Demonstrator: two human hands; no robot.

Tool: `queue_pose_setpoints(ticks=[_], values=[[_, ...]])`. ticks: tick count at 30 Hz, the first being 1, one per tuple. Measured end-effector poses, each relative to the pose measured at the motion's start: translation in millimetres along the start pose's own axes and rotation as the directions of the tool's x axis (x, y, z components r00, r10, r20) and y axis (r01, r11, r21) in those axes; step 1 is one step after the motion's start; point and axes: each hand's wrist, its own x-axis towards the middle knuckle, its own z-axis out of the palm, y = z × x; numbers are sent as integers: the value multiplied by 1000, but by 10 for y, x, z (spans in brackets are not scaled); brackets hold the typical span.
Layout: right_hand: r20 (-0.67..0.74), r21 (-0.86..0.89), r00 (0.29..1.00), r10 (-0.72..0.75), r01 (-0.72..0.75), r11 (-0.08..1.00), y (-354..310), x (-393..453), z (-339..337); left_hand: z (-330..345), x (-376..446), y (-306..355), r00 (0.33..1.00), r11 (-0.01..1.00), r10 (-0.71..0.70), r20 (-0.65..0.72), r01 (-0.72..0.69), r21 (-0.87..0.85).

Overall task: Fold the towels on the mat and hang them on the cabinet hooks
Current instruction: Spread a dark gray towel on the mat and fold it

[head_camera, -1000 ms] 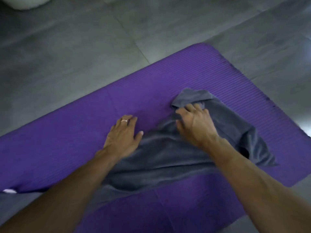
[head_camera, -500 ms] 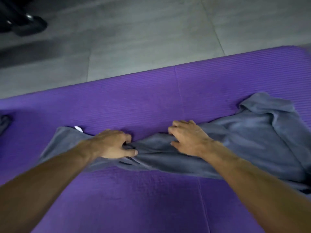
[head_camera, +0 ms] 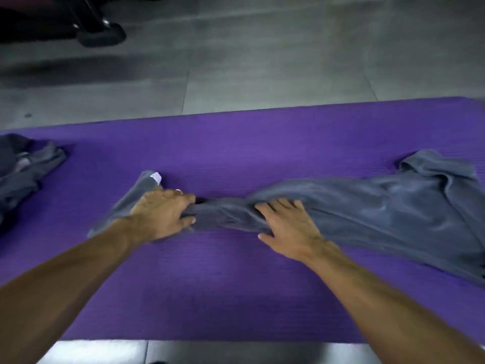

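We find the task at an early stage; the grey towel [head_camera: 367, 206] lies crumpled and unfolded across the purple mat [head_camera: 236, 153]; our left hand [head_camera: 162, 214] grips its bunched middle, our right hand [head_camera: 286, 222] presses it with fingers spread; a second towel [head_camera: 23, 166] waits rumpled at the mat's left end; we judge every fold and hanging outstanding; no hooks are visible.

No text can be read; the small white tag [head_camera: 156, 177] on the grey towel [head_camera: 367, 206], at its left corner, looks blank.
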Motion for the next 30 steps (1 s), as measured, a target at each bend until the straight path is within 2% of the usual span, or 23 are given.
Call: queue_pose_setpoints(ticks=[1,3,4,5,7,8,9,11,13,14,15,16,18,20,21,23,26,30], values=[[37,27,999,8,-9,1000,-79,53,10,1,-92,-26,999,1000,1,-32,-1,-19],[105,129,994,-4,-9,992,-119,84,-64,90,-345,9,981,995,35,-190,-52,-88],[164,161,986,-32,5,987,-116,46,-121,156,-501,49,976,989,37,-214,-67,-135],[243,159,967,-73,34,987,-108,-2,-175,235,-659,98,984,980,45,-171,-76,-181],[425,116,897,-123,81,990,-133,-96,-292,409,-881,178,994,956,109,7,-102,-276],[460,133,881,-113,57,990,-165,-106,-324,475,-915,194,992,945,119,50,-98,-313],[441,164,893,-87,16,986,-209,-55,-342,495,-917,196,996,928,87,20,-74,-365],[255,239,967,-18,-45,970,-282,169,-329,524,-808,139,978,903,-48,-205,-45,-427],[46,238,998,48,-58,970,-319,458,-259,493,-637,55,887,934,-163,-432,-2,-356],[5,192,997,71,-70,979,-353,591,-232,479,-530,-8,846,949,-189,-499,28,-313],[17,122,996,89,-90,988,-374,715,-191,460,-417,-77,837,956,-199,-509,52,-289],[67,66,993,101,-105,992,-390,817,-145,439,-308,-134,863,953,-216,-457,85,-291],[197,24,973,119,-126,992,-435,973,-56,468,-105,-212,933,935,-260,-250,178,-308],[292,36,950,108,-124,992,-488,1041,17,571,43,-227,959,926,-269,-93,231,-297],[303,61,948,94,-117,991,-511,1066,47,626,90,-217,961,921,-270,-66,238,-310],[308,122,949,64,-106,987,-546,1133,47,671,112,-201,947,895,-299,-115,237,-378],[146,216,988,51,-83,973,-577,1392,-74,571,34,-285,877,810,-429,-215,269,-521],[-57,324,998,21,-1,946,-805,2001,-314,480,-179,-663,691,612,-677,-254,336,-716]])
